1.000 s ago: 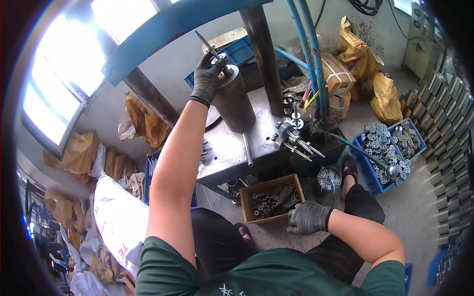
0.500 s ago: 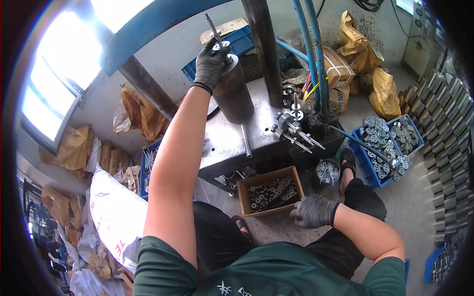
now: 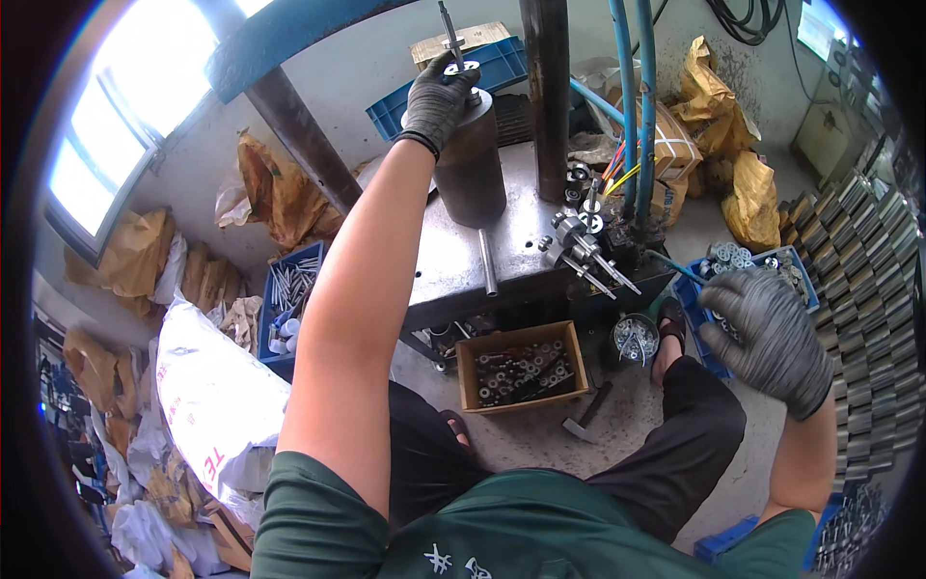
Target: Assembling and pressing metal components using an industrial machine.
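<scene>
Beneath the left hand [image 3: 437, 104], a metal table [image 3: 523, 188] is supporting an upright dark cylinder [image 3: 470, 183]; shafts with discs [image 3: 579, 237] are resting rightward of that hand. The floor [image 3: 526, 445] is bearing a cardboard box [image 3: 467, 376] and a hammer [image 3: 592, 412], both left of the right hand [image 3: 769, 338].

Dark green shirt [image 3: 502, 526], white markings [image 3: 439, 558] – black trousers [image 3: 680, 425] – 2 grey gloves [image 3: 767, 333].

Cyl. [image 3: 470, 179] on bench [image 3: 446, 270], shaft assys. [image 3: 577, 235] to R; box [image 3: 467, 381] on flr. [image 3: 521, 444] before bench, hammer [image 3: 596, 404] to R.
</scene>
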`<state>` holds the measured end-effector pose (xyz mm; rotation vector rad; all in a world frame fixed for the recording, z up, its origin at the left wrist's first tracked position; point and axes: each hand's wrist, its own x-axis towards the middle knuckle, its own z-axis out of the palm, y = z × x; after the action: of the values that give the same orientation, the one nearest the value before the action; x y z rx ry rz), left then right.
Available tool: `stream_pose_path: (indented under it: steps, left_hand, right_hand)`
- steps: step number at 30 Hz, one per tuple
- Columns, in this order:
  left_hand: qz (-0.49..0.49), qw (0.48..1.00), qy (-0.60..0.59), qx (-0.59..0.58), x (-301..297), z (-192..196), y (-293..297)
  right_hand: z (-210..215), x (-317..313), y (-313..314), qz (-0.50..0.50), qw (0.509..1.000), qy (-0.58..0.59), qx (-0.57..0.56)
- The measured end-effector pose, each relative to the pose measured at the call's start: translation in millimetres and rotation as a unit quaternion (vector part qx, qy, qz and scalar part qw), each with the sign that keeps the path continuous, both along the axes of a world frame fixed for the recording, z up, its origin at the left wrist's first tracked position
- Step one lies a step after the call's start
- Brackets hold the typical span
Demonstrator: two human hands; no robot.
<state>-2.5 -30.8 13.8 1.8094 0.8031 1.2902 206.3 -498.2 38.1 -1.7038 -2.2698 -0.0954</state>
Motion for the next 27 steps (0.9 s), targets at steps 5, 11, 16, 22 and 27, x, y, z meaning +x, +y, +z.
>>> stream_pose_path:
  steps: [5,11,16,22,27]
  left_hand:
    - [-0.022,0.999,-0.021,-0.029,13.9,-2.3,-6.9]
    - [0.026,0.999,0.023,0.007,3.6,5.2,-21.9]
    - [0.08,0.992,0.063,0.078,5.3,6.3,-28.4]
    - [0.049,0.997,0.043,0.041,5.8,-2.5,-5.1]
    - [0.032,0.999,0.021,0.021,12.7,-6.1,0.0]
  right_hand:
    - [-19.0,40.7,-18.8,-0.094,0.98,-0.034,-0.174]
    - [-59.6,21.6,-45.5,-0.133,0.972,-0.044,-0.19]
    - [-82.0,9.9,-63.8,-0.169,0.966,-0.037,-0.193]
    - [-84.7,9.0,-63.9,-0.164,0.976,-0.034,-0.143]
    - [-76.7,16.5,-62.1,-0.174,0.973,0.0,-0.149]
